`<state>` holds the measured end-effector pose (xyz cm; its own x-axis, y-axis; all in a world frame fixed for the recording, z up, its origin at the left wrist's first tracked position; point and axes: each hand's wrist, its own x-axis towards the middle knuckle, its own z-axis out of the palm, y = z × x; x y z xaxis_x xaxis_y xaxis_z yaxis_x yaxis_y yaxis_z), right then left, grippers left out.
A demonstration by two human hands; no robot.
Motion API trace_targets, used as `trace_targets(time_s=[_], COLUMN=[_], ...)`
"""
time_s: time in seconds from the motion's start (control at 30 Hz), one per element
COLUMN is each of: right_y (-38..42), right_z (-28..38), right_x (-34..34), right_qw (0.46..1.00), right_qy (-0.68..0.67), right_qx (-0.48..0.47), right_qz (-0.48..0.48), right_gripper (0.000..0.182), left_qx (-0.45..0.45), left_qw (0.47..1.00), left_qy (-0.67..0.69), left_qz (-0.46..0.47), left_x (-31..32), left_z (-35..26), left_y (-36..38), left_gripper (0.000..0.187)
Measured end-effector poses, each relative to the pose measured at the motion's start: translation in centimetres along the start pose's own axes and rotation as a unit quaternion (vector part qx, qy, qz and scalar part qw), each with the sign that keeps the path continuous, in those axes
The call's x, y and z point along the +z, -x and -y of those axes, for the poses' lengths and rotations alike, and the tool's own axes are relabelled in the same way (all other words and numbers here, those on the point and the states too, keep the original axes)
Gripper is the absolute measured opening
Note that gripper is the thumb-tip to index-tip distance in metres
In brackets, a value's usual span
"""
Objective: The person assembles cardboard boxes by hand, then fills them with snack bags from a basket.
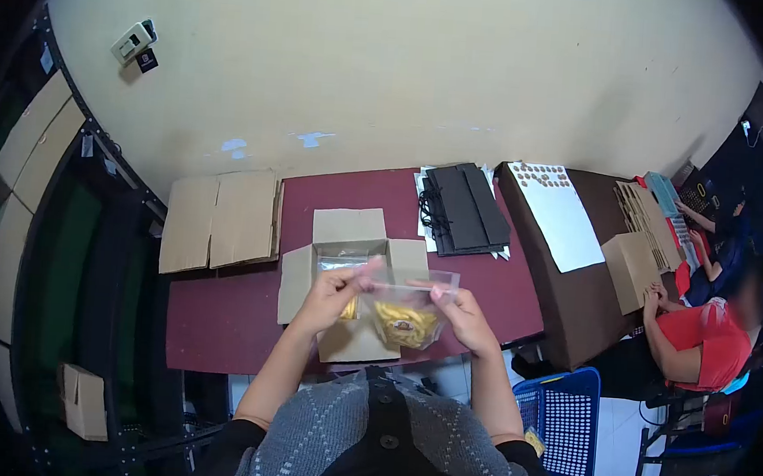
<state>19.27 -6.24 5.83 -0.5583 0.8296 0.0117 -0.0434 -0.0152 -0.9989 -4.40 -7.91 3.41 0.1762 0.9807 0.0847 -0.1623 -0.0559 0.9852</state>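
Observation:
A clear zip pouch of yellow snack pieces (404, 324), with a small round label, hangs upright between my hands. My left hand (335, 297) pinches its upper left corner. On the other side, my right hand (464, 317) grips the upper right corner between thumb and fingers. Behind and below the pouch stands an open cardboard box (296, 296) with its flaps folded out. Clear plastic and some yellow contents show inside it, partly hidden by my left hand and the pouch.
Flattened cardboard boxes (221, 220) lie at the left of the maroon table (216, 324). Black paper bags (467, 210) lie at its back right. A blue basket (567, 428) is on the floor, beside a brown table (571, 313). Two people (701, 349) sit at the right. Shelves (102, 245) stand left.

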Motion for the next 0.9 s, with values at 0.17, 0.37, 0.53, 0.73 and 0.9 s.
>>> trace_targets(time_s=[0.17, 0.37, 0.53, 0.73, 0.9], right_y=[-1.2, -2.2, -3.2, -2.7, -1.8], right_z=[0.5, -0.8, -0.1, -0.9, -1.6], right_x=[0.0, 2.5, 2.7, 0.6, -2.0], right_qw=[0.967, 0.933, 0.920, 0.990, 0.998], right_qy=[0.095, 0.243, 0.168, -0.028, -0.032], right_qx=[-0.141, -0.258, -0.221, -0.048, 0.022], right_qz=[-0.191, -0.069, -0.275, -0.131, -0.047], right_gripper=[0.040, 0.062, 0.061, 0.010, 0.021], left_qx=[0.065, 0.181, 0.093, 0.053, -0.010], left_qw=[0.996, 0.982, 0.993, 0.994, 0.999], left_qy=[0.003, 0.053, -0.063, -0.018, -0.017], left_qz=[-0.059, -0.007, -0.033, -0.096, -0.032], left_x=[1.1, 6.0, 5.1, 4.3, 2.7], left_z=[0.4, 0.3, -0.4, 0.4, 0.8], left_y=[-0.8, 0.0, 0.8, 0.2, 0.3], left_gripper=[0.057, 0.077, 0.031, 0.017, 0.024])
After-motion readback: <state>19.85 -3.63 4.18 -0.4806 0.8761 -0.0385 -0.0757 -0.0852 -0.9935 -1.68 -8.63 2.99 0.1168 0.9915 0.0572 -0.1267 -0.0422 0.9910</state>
